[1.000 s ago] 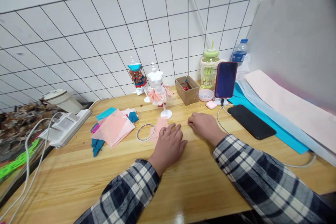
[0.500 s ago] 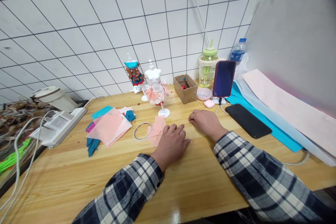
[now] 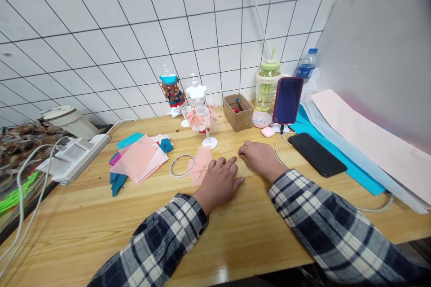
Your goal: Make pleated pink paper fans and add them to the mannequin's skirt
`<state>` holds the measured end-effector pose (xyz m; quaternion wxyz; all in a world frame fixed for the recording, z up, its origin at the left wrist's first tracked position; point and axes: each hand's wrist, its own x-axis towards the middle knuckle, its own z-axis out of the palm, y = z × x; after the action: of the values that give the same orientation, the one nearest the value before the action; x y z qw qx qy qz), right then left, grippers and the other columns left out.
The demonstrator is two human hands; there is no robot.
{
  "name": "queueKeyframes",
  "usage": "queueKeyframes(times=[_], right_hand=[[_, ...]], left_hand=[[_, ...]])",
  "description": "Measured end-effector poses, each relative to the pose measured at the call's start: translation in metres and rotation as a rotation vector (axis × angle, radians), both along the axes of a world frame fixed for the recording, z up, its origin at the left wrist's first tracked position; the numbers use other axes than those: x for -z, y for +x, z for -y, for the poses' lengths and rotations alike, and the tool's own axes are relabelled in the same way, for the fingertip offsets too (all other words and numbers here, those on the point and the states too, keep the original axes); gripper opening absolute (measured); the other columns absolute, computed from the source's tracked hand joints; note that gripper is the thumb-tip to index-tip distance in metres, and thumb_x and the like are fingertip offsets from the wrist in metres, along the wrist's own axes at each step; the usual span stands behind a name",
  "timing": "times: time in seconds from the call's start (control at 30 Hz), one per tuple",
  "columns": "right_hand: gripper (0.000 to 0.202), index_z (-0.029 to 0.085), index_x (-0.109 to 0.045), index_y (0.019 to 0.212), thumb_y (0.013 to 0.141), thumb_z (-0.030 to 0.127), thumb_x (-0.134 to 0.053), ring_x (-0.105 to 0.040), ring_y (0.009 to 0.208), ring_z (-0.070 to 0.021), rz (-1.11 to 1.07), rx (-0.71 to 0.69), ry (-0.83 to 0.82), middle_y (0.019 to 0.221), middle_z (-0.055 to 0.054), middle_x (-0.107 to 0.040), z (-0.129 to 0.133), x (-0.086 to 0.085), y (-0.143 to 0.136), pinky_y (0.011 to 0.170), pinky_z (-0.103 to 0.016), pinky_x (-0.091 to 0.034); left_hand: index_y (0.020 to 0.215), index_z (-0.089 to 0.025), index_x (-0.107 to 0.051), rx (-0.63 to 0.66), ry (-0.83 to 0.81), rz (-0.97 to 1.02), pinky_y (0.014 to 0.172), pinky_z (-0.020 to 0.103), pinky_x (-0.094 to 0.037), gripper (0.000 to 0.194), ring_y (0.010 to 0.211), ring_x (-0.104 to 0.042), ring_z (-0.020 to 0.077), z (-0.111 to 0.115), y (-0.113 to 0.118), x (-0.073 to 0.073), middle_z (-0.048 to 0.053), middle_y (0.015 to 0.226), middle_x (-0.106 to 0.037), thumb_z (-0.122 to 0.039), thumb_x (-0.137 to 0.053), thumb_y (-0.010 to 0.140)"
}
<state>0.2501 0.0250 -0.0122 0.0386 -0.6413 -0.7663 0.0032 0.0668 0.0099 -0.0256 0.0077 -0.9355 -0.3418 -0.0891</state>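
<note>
My left hand (image 3: pixel 221 182) lies flat on the wooden table with its fingers spread, beside several pale pink crepe paper pieces (image 3: pixel 201 161). Just right of it, my right hand (image 3: pixel 261 159) rests on the wood with its fingers curled together; whatever they hold, if anything, is hidden. A roll of thin tape (image 3: pixel 182 165) lies left of the pink pieces, partly over them. Behind them stands a small white dress form (image 3: pixel 197 95) with gathered pink paper around its lower part. Farther left is a loose pile of pink, white and blue paper sheets (image 3: pixel 138 159).
At the back stand a second, dressed form (image 3: pixel 173 92), a cardboard box (image 3: pixel 239 119), a pink dish (image 3: pixel 261 120) and a green-lidded bottle (image 3: pixel 266 87). On the right are a propped phone (image 3: pixel 288 101), a black phone (image 3: pixel 317 154) and large paper sheets (image 3: pixel 373 143). A power strip (image 3: pixel 79 157) lies left.
My right hand has shifted slightly left, closer to my left hand. My left hand stays spread in nearly the same place.
</note>
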Motion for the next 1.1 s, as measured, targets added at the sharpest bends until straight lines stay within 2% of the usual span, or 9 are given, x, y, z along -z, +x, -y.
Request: queueKeyframes(times=[0.3,0.5,0.57,0.63,0.73,0.8,0.83,0.97,1.1], right_hand=[[0.028,0.022,-0.071,0.097,0.095,0.029,-0.043,-0.061,0.091,-0.0206,0.016,0.068,0.015,0.096,-0.008,-0.067,-0.002,-0.006,0.015,0.064,-0.027,-0.038],[0.031,0.024,-0.069,0.101,0.096,0.034,-0.041,-0.060,0.095,-0.0194,-0.034,0.055,0.075,0.101,-0.006,-0.067,0.001,-0.009,0.011,0.068,-0.027,-0.038],[0.030,0.023,-0.069,0.103,0.097,0.034,-0.041,-0.059,0.096,-0.0194,-0.085,0.033,0.139,0.101,-0.006,-0.067,0.002,-0.009,0.013,0.071,-0.027,-0.038],[0.031,0.022,-0.068,0.104,0.097,0.033,-0.040,-0.058,0.095,-0.0199,-0.158,-0.010,0.232,0.100,-0.007,-0.068,0.005,-0.008,0.013,0.073,-0.029,-0.038],[0.033,0.021,-0.068,0.104,0.097,0.035,-0.039,-0.057,0.093,-0.0205,-0.261,-0.120,0.330,0.096,-0.007,-0.068,0.010,-0.004,-0.002,0.077,-0.030,-0.038],[0.033,0.021,-0.069,0.102,0.097,0.037,-0.040,-0.056,0.090,-0.0201,-0.337,-0.204,0.342,0.093,-0.007,-0.068,0.011,0.000,-0.025,0.079,-0.031,-0.038],[0.034,0.020,-0.069,0.101,0.097,0.037,-0.040,-0.056,0.088,-0.0194,-0.365,-0.254,0.317,0.093,-0.007,-0.068,0.011,0.002,-0.039,0.080,-0.031,-0.038],[0.032,0.021,-0.069,0.102,0.091,0.045,-0.051,-0.053,0.092,-0.0227,-0.326,-0.337,0.234,0.095,-0.008,-0.066,0.005,0.007,-0.093,0.080,-0.033,-0.039],[0.023,0.023,-0.072,0.093,0.089,0.038,-0.055,-0.053,0.093,-0.0230,-0.235,-0.316,0.162,0.091,-0.007,-0.066,-0.003,0.009,-0.109,0.075,-0.033,-0.038]], left_hand=[[0.097,-0.017,-0.062,-0.005,-0.033,0.044,0.085,0.048,-0.036,0.033,0.103,-0.050,0.0306,0.000,-0.001,0.000,0.012,0.139,-0.051,-0.044,-0.045,0.091],[0.090,-0.018,-0.061,0.007,-0.016,0.097,0.086,0.047,-0.035,0.025,0.105,-0.050,0.0289,0.001,-0.005,-0.009,0.010,0.120,-0.065,-0.037,-0.045,0.093],[0.087,-0.019,-0.061,-0.009,-0.008,0.114,0.084,0.045,-0.036,0.026,0.097,-0.053,0.0269,-0.002,-0.020,-0.018,0.009,0.102,-0.069,-0.037,-0.044,0.093],[0.082,-0.020,-0.062,-0.052,-0.006,0.158,0.080,0.041,-0.037,0.026,0.086,-0.054,0.0241,-0.009,-0.047,-0.025,0.007,0.083,-0.068,-0.036,-0.044,0.093],[0.095,-0.021,-0.064,-0.168,0.009,0.230,0.082,0.039,-0.039,0.025,0.091,-0.055,0.0252,-0.024,-0.097,-0.028,0.008,0.095,-0.067,-0.043,-0.054,0.087],[0.110,-0.022,-0.061,-0.279,-0.003,0.223,0.086,0.041,-0.038,0.041,0.103,-0.053,0.0290,-0.032,-0.126,-0.025,0.008,0.108,-0.065,-0.049,-0.062,0.079],[0.110,-0.023,-0.060,-0.324,-0.029,0.211,0.086,0.041,-0.038,0.042,0.103,-0.053,0.0294,-0.036,-0.137,-0.023,0.007,0.109,-0.064,-0.049,-0.063,0.078],[0.096,-0.024,-0.066,-0.349,-0.127,0.114,0.086,0.040,-0.038,0.027,0.099,-0.056,0.0273,-0.043,-0.156,-0.018,0.005,0.101,-0.067,-0.045,-0.060,0.080],[0.085,-0.023,-0.066,-0.256,-0.214,0.123,0.083,0.034,-0.040,0.018,0.091,-0.059,0.0225,-0.045,-0.156,-0.021,0.003,0.093,-0.068,-0.039,-0.058,0.081]])
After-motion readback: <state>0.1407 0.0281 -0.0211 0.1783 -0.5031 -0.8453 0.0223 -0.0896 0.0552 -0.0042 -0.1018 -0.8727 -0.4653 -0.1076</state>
